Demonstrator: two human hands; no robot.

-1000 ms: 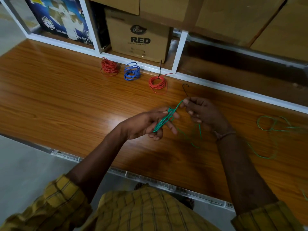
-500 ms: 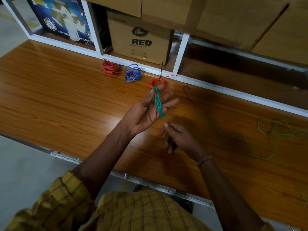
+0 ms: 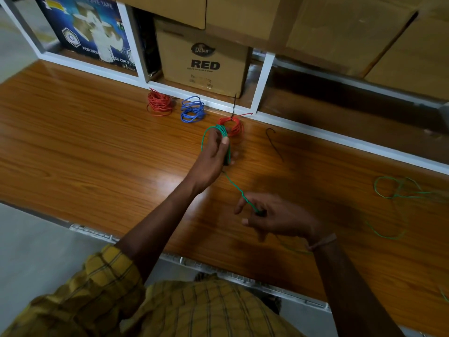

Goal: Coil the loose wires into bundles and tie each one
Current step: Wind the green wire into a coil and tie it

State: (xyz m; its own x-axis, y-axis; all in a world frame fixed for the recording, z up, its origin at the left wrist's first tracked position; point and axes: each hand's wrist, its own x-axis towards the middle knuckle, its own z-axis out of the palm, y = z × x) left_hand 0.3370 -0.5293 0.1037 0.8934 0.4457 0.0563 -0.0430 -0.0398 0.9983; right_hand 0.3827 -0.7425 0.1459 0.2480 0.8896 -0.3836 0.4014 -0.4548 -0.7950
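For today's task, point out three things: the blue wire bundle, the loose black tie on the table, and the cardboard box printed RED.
blue wire bundle (image 3: 192, 109): head view, middle of its loops.
black tie (image 3: 274, 145): head view, midway along its strand.
cardboard box (image 3: 206, 69): head view, printed front face.

Wooden table runs left to right; shelf frame stands along its far edge. Cardboard box sits in the frame's middle bay, printed carton in the bay left of it. Three wire bundles lie at the far edge: left bundle, middle bundle just beside it, third bundle to the right, nearer the person. Left hand is over the table just before the third bundle, coil around its fingers. Right hand is nearer and to the right, a strand running between the two. Loose wire lies far right. Thin hooked piece, possibly a tie, lies right of the third bundle.
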